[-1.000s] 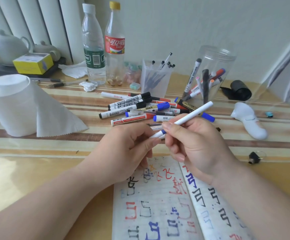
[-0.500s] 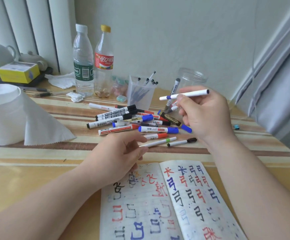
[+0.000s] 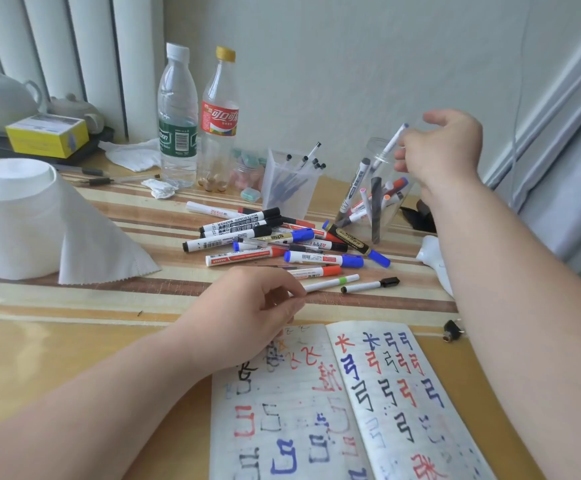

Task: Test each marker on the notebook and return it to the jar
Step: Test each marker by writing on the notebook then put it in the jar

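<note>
My right hand point(image 3: 441, 154) hovers at the mouth of the clear plastic jar point(image 3: 373, 145), which holds several markers. A thin white marker with a blue cap point(image 3: 391, 143) slants into the jar's mouth beside my fingertips, and my thumb is lifted off it. My left hand point(image 3: 247, 317) rests on the top edge of the open notebook point(image 3: 316, 417) and pinches the near end of a white marker with a green band point(image 3: 334, 283). A pile of markers point(image 3: 275, 240) lies between the notebook and the jar. Coloured scribbles cover the notebook's pages.
A thin black-capped marker point(image 3: 368, 285) lies beside the green-banded one. A clear pen holder point(image 3: 289, 188), two plastic bottles point(image 3: 178, 116), a paper towel roll point(image 3: 15, 216), a yellow box point(image 3: 46, 135) and a white device point(image 3: 434, 261) stand around. The wall is close behind.
My right hand carried the blue-capped marker from above the notebook up and back to the jar's mouth. My left hand let go of that marker and settled at the green-banded one.
</note>
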